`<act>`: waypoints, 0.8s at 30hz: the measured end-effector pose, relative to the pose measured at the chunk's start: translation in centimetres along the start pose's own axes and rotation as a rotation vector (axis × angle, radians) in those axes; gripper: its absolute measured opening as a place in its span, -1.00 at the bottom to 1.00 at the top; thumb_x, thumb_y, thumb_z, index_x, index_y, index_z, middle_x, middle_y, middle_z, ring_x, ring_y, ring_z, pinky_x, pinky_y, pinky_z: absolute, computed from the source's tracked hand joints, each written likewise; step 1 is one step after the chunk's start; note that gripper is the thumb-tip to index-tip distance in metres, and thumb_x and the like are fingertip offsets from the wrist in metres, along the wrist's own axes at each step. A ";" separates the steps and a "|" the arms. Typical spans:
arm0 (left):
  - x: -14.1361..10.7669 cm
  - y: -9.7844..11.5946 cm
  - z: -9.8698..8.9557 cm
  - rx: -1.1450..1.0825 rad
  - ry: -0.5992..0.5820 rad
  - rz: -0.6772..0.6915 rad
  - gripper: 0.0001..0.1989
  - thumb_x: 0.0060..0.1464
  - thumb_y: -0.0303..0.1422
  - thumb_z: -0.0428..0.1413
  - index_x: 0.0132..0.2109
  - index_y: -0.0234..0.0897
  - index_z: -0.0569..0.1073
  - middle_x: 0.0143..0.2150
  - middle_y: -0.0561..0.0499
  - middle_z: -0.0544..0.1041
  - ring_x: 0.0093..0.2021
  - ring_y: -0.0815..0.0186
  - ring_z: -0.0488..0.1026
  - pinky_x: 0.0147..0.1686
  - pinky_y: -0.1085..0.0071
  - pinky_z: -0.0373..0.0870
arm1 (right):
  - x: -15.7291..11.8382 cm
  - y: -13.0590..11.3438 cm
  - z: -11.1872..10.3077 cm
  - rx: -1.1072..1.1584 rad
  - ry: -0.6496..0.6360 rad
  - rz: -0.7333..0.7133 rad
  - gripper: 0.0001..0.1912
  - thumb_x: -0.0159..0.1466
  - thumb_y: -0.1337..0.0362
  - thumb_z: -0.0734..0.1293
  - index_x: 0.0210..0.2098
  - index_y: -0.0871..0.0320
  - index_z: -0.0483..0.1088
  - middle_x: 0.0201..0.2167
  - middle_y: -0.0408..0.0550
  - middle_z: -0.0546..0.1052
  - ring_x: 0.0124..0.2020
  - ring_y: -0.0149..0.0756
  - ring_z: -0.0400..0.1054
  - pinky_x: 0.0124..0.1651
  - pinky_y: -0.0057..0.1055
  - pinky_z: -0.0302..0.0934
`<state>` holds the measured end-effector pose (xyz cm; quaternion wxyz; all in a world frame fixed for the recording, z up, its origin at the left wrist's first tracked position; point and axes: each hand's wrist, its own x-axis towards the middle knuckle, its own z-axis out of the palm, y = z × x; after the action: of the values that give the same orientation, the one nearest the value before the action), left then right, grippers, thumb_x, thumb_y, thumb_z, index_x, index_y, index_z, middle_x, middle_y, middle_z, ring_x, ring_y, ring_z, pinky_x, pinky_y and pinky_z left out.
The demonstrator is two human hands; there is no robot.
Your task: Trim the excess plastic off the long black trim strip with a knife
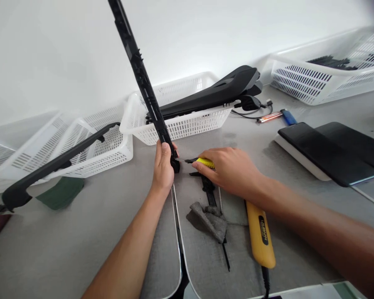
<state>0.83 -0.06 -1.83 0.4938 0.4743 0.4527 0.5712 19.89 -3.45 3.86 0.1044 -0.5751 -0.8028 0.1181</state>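
A long black plastic strip with clips along it stands tilted, its top leaning left. Near its lower end my left hand is closed round it. My right hand grips a yellow-handled knife, whose tip points left at the strip's lower end. A small gap seems to show between tip and strip; contact is hard to tell. Below the knife lie a black tool and a crumpled grey cloth. A yellow corded tool lies under my right forearm.
White baskets stand along the wall, the middle one holding black parts. Another black part rests on the left baskets. At right are phones, a lighter and a basket. A green sheet lies left.
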 end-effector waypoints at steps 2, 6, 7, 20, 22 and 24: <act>0.0 0.1 0.2 -0.013 0.012 0.061 -0.59 0.34 0.14 0.11 -0.05 -0.07 0.53 -0.22 0.03 0.46 -0.28 0.27 0.39 -0.31 0.41 0.44 | 0.0 -0.1 0.0 -0.003 -0.008 0.015 -0.56 0.53 -0.02 0.21 -0.25 0.12 0.56 -0.28 0.03 0.67 -0.35 -0.19 0.45 -0.37 -0.27 -0.14; -0.1 0.2 0.6 -0.024 0.029 0.120 -0.56 0.30 0.14 0.16 0.09 -0.02 0.53 -0.22 0.04 0.43 -0.29 0.27 0.38 -0.32 0.39 0.45 | 0.0 -0.1 -0.1 -0.005 -0.004 0.015 -0.53 0.53 -0.05 0.21 -0.30 0.12 0.53 -0.32 0.03 0.65 -0.38 -0.20 0.42 -0.38 -0.29 -0.14; -0.1 0.3 0.7 -0.020 0.031 0.123 -0.55 0.30 0.15 0.16 0.11 -0.01 0.53 -0.22 0.04 0.42 -0.29 0.27 0.38 -0.33 0.39 0.45 | 0.0 0.0 0.0 -0.005 0.002 0.016 -0.53 0.52 -0.05 0.22 -0.31 0.12 0.53 -0.34 0.03 0.65 -0.39 -0.20 0.41 -0.38 -0.29 -0.14; -0.3 0.5 0.6 -0.052 -0.051 0.031 -0.44 0.26 0.19 0.16 0.08 -0.16 0.58 -0.24 0.01 0.51 -0.36 0.30 0.42 -0.48 0.42 0.42 | 0.2 0.4 -0.1 0.139 -0.035 -0.086 -0.60 0.50 0.02 0.25 -0.32 0.10 0.54 -0.38 -0.05 0.60 -0.41 -0.30 0.31 -0.35 -0.30 -0.09; -0.4 0.8 0.5 -0.081 -0.063 -0.003 -0.44 0.26 0.18 0.17 0.08 -0.18 0.59 -0.25 0.00 0.53 -0.39 0.31 0.43 -0.52 0.43 0.41 | 0.3 0.6 -0.1 0.161 -0.024 -0.102 -0.59 0.47 0.02 0.26 -0.38 0.11 0.52 -0.46 -0.09 0.54 -0.46 -0.33 0.23 -0.36 -0.30 -0.10; -0.4 1.1 0.5 -0.116 -0.070 -0.031 -0.46 0.26 0.15 0.19 0.08 -0.20 0.60 -0.27 0.01 0.55 -0.43 0.33 0.44 -0.54 0.44 0.40 | 0.3 0.8 -0.1 0.179 -0.014 -0.137 -0.58 0.46 0.02 0.26 -0.43 0.11 0.48 -0.51 -0.12 0.48 -0.49 -0.36 0.16 -0.36 -0.31 -0.11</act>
<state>1.19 -0.57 -0.77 0.5447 0.4574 0.4086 0.5719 20.57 -2.91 3.75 0.1577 -0.5062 -0.8272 0.1860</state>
